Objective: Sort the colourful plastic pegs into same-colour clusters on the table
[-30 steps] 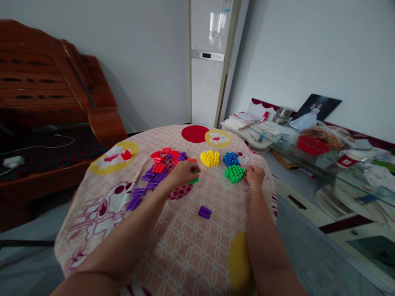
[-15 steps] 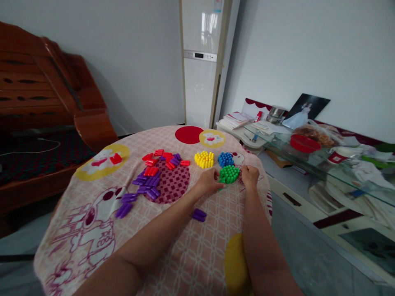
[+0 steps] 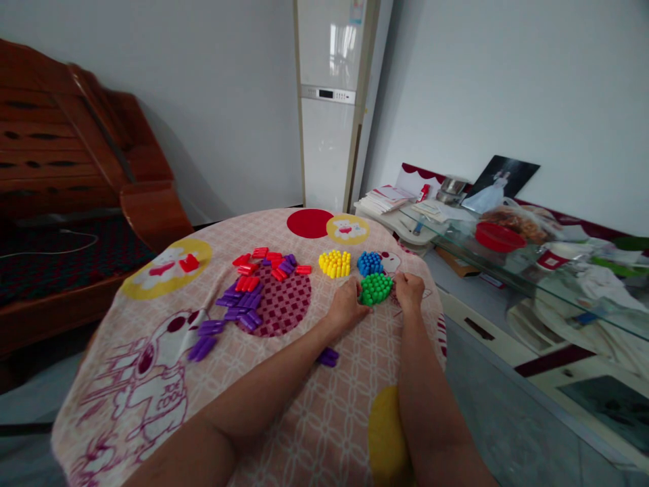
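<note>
A tight cluster of upright green plastic sticks [image 3: 376, 289] stands on the cloth-covered table between my hands. My left hand [image 3: 347, 304] curls against its left and near side, the fingertips partly hidden behind the hand. On the right side, my right hand [image 3: 410, 291] is closed with bent fingers at the cluster's edge. Just behind are a bundle of blue sticks [image 3: 370, 262] and, farther left, a bundle of yellow sticks [image 3: 334, 263], both upright. Purple sticks [image 3: 328, 356] lie partly hidden by my left forearm.
Red sticks [image 3: 247, 283] and more purple sticks [image 3: 236, 314] lie in small groups on the left half of the patterned tablecloth [image 3: 284, 385]. A glass-topped cabinet [image 3: 471, 243] with clutter stands to the right, a wooden bench [image 3: 147, 182] to the left.
My left hand has drawn its thumb and fingers closer together against the green cluster, which looks more compact. My right hand has barely moved.
</note>
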{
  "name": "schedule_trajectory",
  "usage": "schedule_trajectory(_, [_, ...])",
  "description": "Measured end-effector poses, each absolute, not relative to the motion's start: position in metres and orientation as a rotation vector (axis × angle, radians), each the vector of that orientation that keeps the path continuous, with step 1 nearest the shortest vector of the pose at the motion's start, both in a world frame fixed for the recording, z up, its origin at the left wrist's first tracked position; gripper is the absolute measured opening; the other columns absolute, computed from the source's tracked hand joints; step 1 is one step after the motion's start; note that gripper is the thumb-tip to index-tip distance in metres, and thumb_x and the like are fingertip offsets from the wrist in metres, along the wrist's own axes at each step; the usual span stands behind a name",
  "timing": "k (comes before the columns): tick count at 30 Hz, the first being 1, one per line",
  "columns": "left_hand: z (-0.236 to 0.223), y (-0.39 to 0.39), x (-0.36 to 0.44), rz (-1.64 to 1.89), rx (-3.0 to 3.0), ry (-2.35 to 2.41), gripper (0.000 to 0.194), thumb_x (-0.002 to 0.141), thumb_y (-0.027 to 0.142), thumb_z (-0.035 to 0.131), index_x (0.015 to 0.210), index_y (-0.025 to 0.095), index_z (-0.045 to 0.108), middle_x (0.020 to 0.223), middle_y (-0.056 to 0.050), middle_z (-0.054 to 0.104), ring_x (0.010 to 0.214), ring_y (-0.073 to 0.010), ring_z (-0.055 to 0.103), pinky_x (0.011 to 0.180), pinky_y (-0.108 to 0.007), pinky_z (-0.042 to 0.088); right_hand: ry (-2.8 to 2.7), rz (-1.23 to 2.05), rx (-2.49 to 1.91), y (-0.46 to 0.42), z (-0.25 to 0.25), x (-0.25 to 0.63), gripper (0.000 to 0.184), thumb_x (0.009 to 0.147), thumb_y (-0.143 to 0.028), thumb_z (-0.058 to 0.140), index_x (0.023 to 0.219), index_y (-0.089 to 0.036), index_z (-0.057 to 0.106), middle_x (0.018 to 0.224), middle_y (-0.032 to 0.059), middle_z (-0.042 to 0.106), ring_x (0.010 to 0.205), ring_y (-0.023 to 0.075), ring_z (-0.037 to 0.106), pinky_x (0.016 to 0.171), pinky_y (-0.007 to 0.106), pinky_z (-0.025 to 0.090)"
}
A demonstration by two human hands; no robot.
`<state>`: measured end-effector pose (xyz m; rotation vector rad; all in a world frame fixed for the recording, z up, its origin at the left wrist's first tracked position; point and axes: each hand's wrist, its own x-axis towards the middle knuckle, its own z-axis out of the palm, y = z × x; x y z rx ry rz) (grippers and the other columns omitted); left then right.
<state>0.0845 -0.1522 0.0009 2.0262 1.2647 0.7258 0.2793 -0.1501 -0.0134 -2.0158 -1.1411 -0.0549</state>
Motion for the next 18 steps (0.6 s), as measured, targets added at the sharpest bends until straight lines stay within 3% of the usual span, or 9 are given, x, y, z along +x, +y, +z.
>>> schedule_trajectory(6, [0.0, -0.149, 0.087, 0.769, 2.034, 1.223, 0.085, 0.056, 0.022, 0.083, 0.131, 0.015, 0.044, 0.104, -0.009, 0.061, 0.087, -0.0202, 0.062, 0.077, -0.032, 0.048, -1.143, -0.027, -2.031, -0.15, -0.013, 0.279, 0.042, 0.083, -0.039, 0.043, 0.06, -0.015, 0.068, 0.056, 0.0062, 0.06, 0.057, 0.0159, 0.047, 0.059, 0.029, 0.029])
schedule_trajectory(12, [-0.001, -0.14, 0.09, 0.742, 2.098, 1.197, 0.077, 0.057, 0.025, 0.084, 0.126, 0.012, 0.053, 0.108, -0.012, 0.063, 0.098, -0.0266, 0.061, 0.086, -0.038, 0.05, -1.161, -0.037, -2.055, -0.149, -0.014, 0.281, 0.043, 0.083, -0.04, 0.042, 0.062, -0.014, 0.069, 0.062, 0.0085, 0.064, 0.06, 0.0166, 0.049, 0.06, 0.029, 0.03])
schedule_trajectory(18, [-0.004, -0.136, 0.095, 0.766, 2.014, 1.188, 0.078, 0.055, 0.022, 0.084, 0.127, 0.014, 0.053, 0.107, -0.012, 0.064, 0.097, -0.0261, 0.063, 0.086, -0.039, 0.051, -1.156, -0.022, -2.047, -0.149, -0.016, 0.282, 0.042, 0.083, -0.04, 0.043, 0.062, -0.015, 0.069, 0.06, 0.0075, 0.064, 0.06, 0.0164, 0.049, 0.059, 0.028, 0.031])
